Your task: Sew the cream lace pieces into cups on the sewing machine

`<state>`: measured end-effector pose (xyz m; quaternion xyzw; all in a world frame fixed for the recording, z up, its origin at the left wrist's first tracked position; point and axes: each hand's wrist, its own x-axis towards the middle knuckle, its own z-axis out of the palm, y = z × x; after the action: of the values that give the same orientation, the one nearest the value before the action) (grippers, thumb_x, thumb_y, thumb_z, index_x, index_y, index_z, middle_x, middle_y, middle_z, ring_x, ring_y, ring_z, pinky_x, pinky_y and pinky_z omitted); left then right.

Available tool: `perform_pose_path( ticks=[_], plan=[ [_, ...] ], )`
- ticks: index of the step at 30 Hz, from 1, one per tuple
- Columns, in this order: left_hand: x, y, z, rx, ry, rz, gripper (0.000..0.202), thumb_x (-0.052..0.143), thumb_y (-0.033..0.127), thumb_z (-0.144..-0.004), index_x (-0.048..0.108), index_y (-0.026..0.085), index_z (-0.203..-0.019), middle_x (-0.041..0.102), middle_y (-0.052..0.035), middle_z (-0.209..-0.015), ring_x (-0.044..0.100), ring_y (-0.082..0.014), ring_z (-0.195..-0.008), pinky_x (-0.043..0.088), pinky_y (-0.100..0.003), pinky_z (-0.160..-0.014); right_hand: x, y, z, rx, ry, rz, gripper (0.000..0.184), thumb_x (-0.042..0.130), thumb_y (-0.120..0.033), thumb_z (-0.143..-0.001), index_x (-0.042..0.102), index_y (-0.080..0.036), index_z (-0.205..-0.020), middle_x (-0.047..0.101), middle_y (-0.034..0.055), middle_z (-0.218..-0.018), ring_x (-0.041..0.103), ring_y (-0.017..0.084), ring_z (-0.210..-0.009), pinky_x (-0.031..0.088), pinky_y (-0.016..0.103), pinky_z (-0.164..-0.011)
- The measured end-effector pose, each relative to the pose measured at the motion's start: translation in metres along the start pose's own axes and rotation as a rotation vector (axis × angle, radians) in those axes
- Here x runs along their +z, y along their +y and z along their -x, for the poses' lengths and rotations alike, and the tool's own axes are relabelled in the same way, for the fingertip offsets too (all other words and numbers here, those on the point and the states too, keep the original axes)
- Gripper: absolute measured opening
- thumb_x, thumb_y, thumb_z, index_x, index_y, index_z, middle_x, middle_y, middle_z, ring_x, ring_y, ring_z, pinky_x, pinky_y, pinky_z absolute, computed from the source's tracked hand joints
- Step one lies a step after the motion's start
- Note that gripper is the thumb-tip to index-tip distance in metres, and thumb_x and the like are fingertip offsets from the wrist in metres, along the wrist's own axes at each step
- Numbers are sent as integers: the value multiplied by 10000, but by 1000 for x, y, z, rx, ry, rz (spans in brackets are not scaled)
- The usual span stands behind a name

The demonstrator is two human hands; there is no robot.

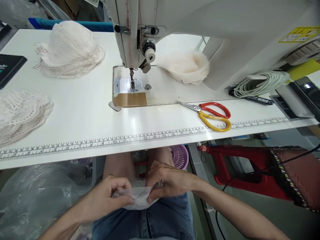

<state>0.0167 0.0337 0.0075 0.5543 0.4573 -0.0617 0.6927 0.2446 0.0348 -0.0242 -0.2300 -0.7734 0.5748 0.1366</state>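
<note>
Over my lap, my left hand [117, 195] and my right hand [163, 180] pinch a thin white piece of fabric [140, 198] between thumbs and fingers. The cloth is sheer and folded or bunched, and its full shape is partly hidden by my fingers. Both hands are below the front edge of the white sewing table [82, 116]. Above them stands a white sewing machine [132, 36], its presser foot [132, 79] over the metal needle plate.
Stacks of white cup-shaped fabric [71, 50] and eyelet fabric [22, 115] lie left. Cream fabric pieces [187, 68] rest under the machine arm. Scissors [212, 115] lie near the printed ruler edge. A coiled cord [260, 85], red stool [250, 170] and purple basket [181, 156] are rightward.
</note>
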Motion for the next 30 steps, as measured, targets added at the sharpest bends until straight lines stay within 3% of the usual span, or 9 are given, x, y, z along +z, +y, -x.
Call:
perform_pose_path(
  ticks=[8,12,17,22,26,30],
  plan=[
    [7,2,-7,86,12,-15,125,610,298,-753,606,173,-754,549,29,-663,482,-131,-627,340,-199,-581,6,4,14,78,80,-253,341,583,-437,-844,686,-112,-836,642,28,-718,562,111,-635,403,207,-607],
    [11,1,-9,75,69,-84,115,599,297,-757,608,183,-771,576,25,-688,508,-151,-670,347,-208,-606,8,4,17,151,92,-232,356,649,-469,-777,671,-118,-833,592,-9,-661,502,92,-580,359,192,-539],
    [17,5,-8,97,118,-115,67,599,256,-753,622,195,-769,594,30,-701,529,-155,-693,360,-204,-624,10,0,9,105,122,-187,333,608,-441,-826,672,-115,-808,534,-34,-600,462,77,-556,348,196,-566],
    [21,-10,-11,81,184,35,168,636,327,-741,629,165,-785,614,6,-703,536,-165,-701,388,-218,-651,11,2,12,99,202,-189,350,607,-435,-829,685,-98,-777,557,-10,-588,490,95,-561,361,209,-567],
    [24,-15,-16,54,158,183,267,647,404,-750,683,160,-850,681,-37,-801,570,-186,-764,412,-230,-689,12,1,16,115,224,-165,370,592,-465,-831,695,-113,-780,609,15,-621,528,111,-592,384,223,-614],
    [27,-13,-17,83,160,175,270,658,411,-746,712,159,-826,692,-41,-774,575,-188,-749,413,-230,-681,13,0,18,127,262,-170,417,565,-509,-831,693,-117,-768,637,31,-645,539,114,-591,396,233,-628]
  ],
)
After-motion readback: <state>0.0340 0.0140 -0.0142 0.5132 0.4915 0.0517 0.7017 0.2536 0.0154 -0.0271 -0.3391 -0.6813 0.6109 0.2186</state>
